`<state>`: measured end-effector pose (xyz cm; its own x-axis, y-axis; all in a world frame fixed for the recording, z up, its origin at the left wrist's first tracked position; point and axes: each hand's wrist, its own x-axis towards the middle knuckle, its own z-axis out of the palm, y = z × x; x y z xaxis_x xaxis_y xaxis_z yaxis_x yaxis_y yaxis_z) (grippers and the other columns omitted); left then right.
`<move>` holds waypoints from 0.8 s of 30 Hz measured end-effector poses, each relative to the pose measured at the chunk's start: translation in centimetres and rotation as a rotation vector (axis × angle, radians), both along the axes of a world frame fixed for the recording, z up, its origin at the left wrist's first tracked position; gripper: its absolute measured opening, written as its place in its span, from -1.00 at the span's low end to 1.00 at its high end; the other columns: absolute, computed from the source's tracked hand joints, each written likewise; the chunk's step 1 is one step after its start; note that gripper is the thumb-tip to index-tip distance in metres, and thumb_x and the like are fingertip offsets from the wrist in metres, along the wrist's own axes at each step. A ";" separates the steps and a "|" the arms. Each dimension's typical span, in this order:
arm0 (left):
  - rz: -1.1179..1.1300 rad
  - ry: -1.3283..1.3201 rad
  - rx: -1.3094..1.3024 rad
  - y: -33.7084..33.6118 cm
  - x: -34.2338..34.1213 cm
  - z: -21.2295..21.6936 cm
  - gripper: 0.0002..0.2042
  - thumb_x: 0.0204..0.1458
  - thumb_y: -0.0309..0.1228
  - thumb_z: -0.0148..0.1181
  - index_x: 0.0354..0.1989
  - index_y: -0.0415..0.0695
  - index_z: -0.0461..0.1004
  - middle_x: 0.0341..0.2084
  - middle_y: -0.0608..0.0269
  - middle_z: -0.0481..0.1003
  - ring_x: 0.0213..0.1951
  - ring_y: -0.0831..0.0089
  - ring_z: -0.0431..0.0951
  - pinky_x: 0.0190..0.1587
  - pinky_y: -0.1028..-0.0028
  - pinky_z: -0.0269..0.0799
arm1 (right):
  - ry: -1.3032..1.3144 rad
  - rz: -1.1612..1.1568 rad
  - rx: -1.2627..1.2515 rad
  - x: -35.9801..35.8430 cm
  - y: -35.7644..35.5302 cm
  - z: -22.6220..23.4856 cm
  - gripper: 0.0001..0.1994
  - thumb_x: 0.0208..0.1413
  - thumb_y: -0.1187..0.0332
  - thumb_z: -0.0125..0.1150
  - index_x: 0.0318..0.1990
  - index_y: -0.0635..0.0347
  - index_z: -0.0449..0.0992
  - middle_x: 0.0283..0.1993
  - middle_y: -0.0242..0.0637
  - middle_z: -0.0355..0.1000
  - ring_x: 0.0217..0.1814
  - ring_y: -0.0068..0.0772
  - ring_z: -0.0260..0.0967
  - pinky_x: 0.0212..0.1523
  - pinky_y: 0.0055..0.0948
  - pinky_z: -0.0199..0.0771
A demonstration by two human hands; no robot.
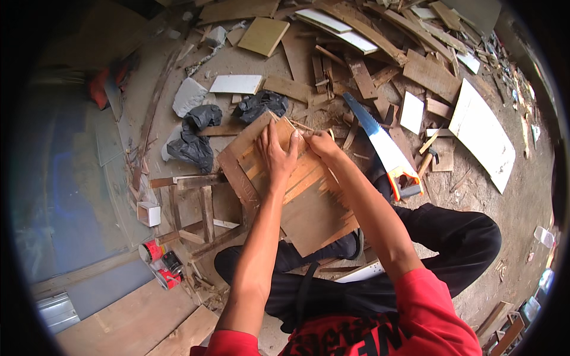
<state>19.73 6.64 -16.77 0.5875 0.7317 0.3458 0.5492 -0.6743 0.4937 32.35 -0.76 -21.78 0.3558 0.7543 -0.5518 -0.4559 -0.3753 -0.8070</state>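
A worn plywood board [314, 207] lies tilted over my lap, its top layer torn away in strips that show orange wood. A darker brown board [240, 178] sticks out along its left side, partly covered. My left hand [277, 154] rests on the plywood near its far edge, fingers stretched out. At the far right corner, my right hand [321, 144] is closed on the board's edge, its fingers curled; their undersides are hidden. A handsaw [380, 142] with an orange and black handle lies to the right. Beyond its handle is a hammer [428, 160].
Scrap planks [362, 77] are piled at the far side. White panels [487, 133] lie at right, black plastic bags [199, 145] at far left. A wooden frame [206, 210] stands left of my knee, near red cans [166, 277]. Glass sheets [71, 178] occupy the left.
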 end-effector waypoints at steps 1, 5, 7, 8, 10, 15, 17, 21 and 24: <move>-0.002 -0.053 -0.054 0.2 -0.2 -0.2 -0.34 0.14 -0.01 0.22 0.29 -0.24 0.32 0.18 -0.14 0.33 0.27 -0.07 0.25 0.37 0.01 0.05 | 0.062 0.005 0.024 -0.1 -0.9 1.7 -0.68 0.34 0.14 0.17 -0.33 0.24 0.54 -0.43 -0.40 0.47 -0.50 -0.64 0.26 -0.50 -0.50 0.31; -0.133 -0.376 -0.240 -2.1 -0.7 5.8 -0.29 0.14 -0.06 0.29 0.34 -0.28 0.24 0.21 -0.22 0.29 0.26 -0.01 0.30 0.33 0.15 0.18 | 0.176 -0.134 0.443 -2.6 -3.5 9.9 -0.68 0.37 0.17 0.13 -0.35 0.21 0.52 -0.47 -0.47 0.42 -0.51 -0.67 0.22 -0.46 -0.56 0.27; -0.145 -0.615 -0.610 -4.2 -2.2 10.6 -0.35 0.17 -0.17 0.25 0.33 -0.25 0.19 0.16 -0.02 0.31 0.21 0.19 0.33 0.30 0.26 0.19 | -0.123 -0.092 0.493 -4.3 -4.8 14.3 -0.66 0.37 0.15 0.14 -0.34 0.25 0.51 -0.46 -0.49 0.43 -0.47 -0.66 0.28 -0.42 -0.55 0.32; -0.156 -0.658 -0.744 -5.0 -3.2 12.9 -0.40 0.18 -0.22 0.21 0.32 -0.24 0.19 0.14 0.06 0.30 0.21 0.29 0.29 0.31 0.31 0.16 | -0.186 -0.102 0.494 -5.4 -5.3 15.2 -0.66 0.37 0.18 0.13 -0.35 0.30 0.50 -0.52 -0.43 0.42 -0.50 -0.64 0.28 -0.45 -0.48 0.32; -0.141 -0.731 -0.708 -5.7 -5.4 13.4 -0.50 0.11 -0.33 0.16 0.20 -0.23 0.23 0.04 0.13 0.31 0.14 0.34 0.31 0.26 0.32 0.20 | -0.478 -0.024 0.350 -7.5 -6.7 16.6 -0.69 0.40 0.22 0.10 -0.30 0.31 0.51 -0.50 -0.56 0.32 -0.43 -0.74 0.13 -0.44 -0.53 0.21; -0.229 -0.705 -0.631 -6.9 -10.2 12.3 -0.48 0.01 -0.34 0.17 0.18 -0.22 0.27 -0.05 0.21 0.32 0.06 0.39 0.34 0.18 0.35 0.27 | -0.709 -0.078 0.345 -12.2 -9.9 19.7 -0.72 0.33 0.30 0.15 -0.35 0.37 0.47 -0.61 -0.16 0.34 -0.59 -0.44 0.28 -0.53 -0.34 0.27; -0.215 -0.705 -0.670 -7.9 -11.4 11.8 -0.44 -0.01 -0.26 0.19 0.18 -0.23 0.32 -0.05 0.20 0.33 0.02 0.40 0.35 0.15 0.36 0.29 | -0.637 -0.015 0.262 -12.9 -11.1 19.1 -0.69 0.36 0.26 0.14 -0.35 0.36 0.46 -0.60 -0.40 0.29 -0.56 -0.68 0.13 -0.56 -0.46 0.17; -0.270 -0.728 -0.608 -9.4 -12.8 11.1 -0.39 -0.05 -0.14 0.19 0.16 -0.26 0.35 -0.05 0.14 0.36 -0.01 0.35 0.39 0.12 0.33 0.32 | -0.456 0.035 0.287 -13.7 -12.8 16.1 -0.66 0.41 0.23 0.06 -0.30 0.38 0.46 -0.45 -0.36 0.44 -0.45 -0.62 0.39 -0.44 -0.53 0.44; -0.306 -0.739 -0.541 -9.6 -13.7 10.6 -0.37 -0.07 -0.09 0.17 0.13 -0.27 0.37 -0.04 0.10 0.38 -0.01 0.30 0.41 0.11 0.30 0.33 | 0.145 -0.146 0.417 -14.4 -14.0 15.8 -0.65 0.42 0.22 0.02 -0.18 0.45 0.45 -0.24 -0.14 0.53 -0.28 -0.43 0.55 -0.23 -0.45 0.64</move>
<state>6.08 -2.99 -6.22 0.5485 0.7519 0.3658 -0.1865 -0.3164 0.9301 17.92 -14.78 -5.97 0.4167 0.8700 -0.2637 -0.5991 0.0446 -0.7994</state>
